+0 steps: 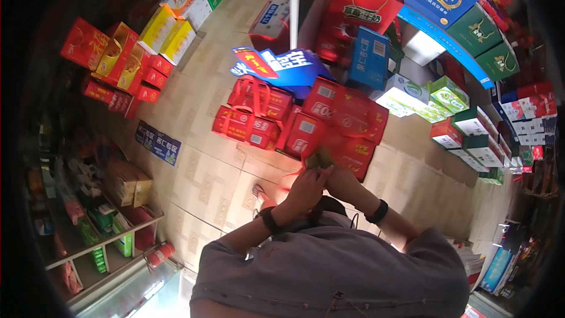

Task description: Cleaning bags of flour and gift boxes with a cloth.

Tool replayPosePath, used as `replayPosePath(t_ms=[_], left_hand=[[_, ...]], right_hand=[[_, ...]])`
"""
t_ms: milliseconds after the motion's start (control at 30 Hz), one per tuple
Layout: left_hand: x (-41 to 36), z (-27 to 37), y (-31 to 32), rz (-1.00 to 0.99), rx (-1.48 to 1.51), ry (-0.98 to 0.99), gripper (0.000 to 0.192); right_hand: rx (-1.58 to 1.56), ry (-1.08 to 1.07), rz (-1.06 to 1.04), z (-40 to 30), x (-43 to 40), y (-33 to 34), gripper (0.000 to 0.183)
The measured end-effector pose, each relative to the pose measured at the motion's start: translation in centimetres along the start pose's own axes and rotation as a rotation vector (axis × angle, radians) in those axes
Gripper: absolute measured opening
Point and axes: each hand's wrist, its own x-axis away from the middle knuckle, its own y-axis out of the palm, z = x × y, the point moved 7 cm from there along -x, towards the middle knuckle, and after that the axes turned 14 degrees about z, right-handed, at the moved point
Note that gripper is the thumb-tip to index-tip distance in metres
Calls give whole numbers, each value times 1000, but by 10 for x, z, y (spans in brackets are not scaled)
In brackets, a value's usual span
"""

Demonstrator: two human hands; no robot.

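Note:
In front of my chest, my left hand [306, 187] and my right hand [343, 181] come together, with fingers bent and close. A small olive-brown, cloth-like item [319, 158] shows at my fingertips, held between the two hands; blur hides what exactly it is. My right fingers are partly hidden. Just beyond are red gift cartons [348, 117] stacked on the floor, the nearest under the item. Beside them on the left stand more red cartons [252, 127] with red carrying straps [235, 119]. Thin red strips hang blurred near my left wrist.
A blue display sign [291, 68] and a white pole [295, 9] rise behind the cartons. Gift boxes [481, 134] line the right; yellow boxes [165, 37] stand at the upper left. A divided shelf [103, 245] is at lower left. Tiled floor [207, 176] runs between.

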Motion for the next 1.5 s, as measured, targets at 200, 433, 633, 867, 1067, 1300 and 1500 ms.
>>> replayPosePath(t_ms=[200, 433, 633, 867, 1067, 1300, 1500], left_hand=[[45, -62, -97, 60, -50, -32, 45], [154, -157, -208, 74, -259, -318, 46], [250, -201, -260, 250, -168, -571, 41], [287, -251, -277, 311, -284, -708, 18], [255, -319, -332, 318, -254, -577, 13], [159, -411, -387, 95, -406, -315, 21], [47, -441, -417, -26, -423, -52, 20]], right_hand=[[52, -119, 52, -105, -63, 37, 12], [-239, -289, -22, -252, -124, 104, 9], [-260, -679, -166, -340, -149, 145, 10], [-98, -788, -287, -371, -200, 200, 18], [-309, -673, -321, -364, -265, 203, 15], [-57, -653, -319, -371, -402, 248, 14], [-134, -335, -497, -341, -485, 194, 31]])
